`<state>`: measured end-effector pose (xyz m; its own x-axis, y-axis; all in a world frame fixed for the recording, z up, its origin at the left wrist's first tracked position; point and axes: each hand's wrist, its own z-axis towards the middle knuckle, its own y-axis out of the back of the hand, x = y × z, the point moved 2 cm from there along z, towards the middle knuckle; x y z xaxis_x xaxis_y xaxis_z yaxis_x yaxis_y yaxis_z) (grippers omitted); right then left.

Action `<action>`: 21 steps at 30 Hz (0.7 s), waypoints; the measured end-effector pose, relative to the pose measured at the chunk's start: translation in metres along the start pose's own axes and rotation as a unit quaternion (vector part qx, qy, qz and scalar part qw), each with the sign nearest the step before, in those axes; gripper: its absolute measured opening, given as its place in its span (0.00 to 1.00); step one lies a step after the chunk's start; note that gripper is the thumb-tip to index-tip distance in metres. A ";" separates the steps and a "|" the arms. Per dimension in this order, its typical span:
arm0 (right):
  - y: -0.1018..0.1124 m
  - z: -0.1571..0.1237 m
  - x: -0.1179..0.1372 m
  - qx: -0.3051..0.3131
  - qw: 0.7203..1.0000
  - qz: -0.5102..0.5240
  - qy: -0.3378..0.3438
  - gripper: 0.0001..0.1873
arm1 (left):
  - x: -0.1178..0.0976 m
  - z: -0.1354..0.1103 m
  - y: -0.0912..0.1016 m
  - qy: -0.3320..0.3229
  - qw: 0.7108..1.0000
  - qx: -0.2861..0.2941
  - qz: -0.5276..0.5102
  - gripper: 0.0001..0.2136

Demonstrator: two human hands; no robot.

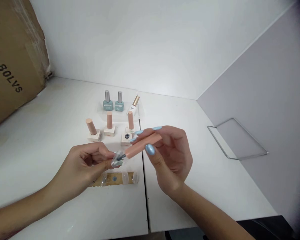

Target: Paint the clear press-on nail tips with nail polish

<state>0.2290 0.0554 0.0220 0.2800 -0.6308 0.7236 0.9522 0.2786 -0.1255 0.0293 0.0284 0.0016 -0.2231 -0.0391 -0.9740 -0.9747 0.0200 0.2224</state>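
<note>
My left hand (86,161) is closed, its thumb and fingertips pinching a clear, shiny false nail (117,159). In my right hand (171,158) is a nail polish brush (142,145) with a long peach handle, gripped between thumb and fingers. Its dark tip meets the false nail, or lies just over it. Behind the hands stands an uncapped white polish bottle (125,139) with a dark round neck. Below my left hand lies a gold-brown strip (118,178) bearing several clear nail tips (125,177) and a bluish dot; part of it is hidden.
Several white bottles with peach caps (109,120) stand behind my hands. A clear tray (110,117) holds two teal bottles (107,104) and a leaning white one with a gold cap (133,106). A cardboard box (15,60) stands left; a metal wire frame (237,138) is at the right wall.
</note>
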 end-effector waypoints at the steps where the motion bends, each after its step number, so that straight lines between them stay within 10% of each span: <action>1: -0.001 0.000 0.001 0.016 1.000 0.006 0.002 0.17 | -0.001 0.000 0.000 -0.004 1.000 0.000 0.000 0.10; 13: 0.003 0.001 -0.007 -0.074 0.995 -0.050 -0.033 0.10 | 0.008 0.001 -0.001 0.056 0.984 0.066 -0.157 0.13; 21: -0.004 0.000 0.000 0.025 0.999 0.026 -0.008 0.16 | 0.004 0.001 0.000 0.083 0.975 0.082 -0.188 0.15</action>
<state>0.2258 0.0539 0.0224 0.3265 -0.6026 0.7282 0.9289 0.3471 -0.1292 0.0285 0.0293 -0.0025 0.1383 -0.2347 -0.9622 -0.9762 0.1315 -0.1724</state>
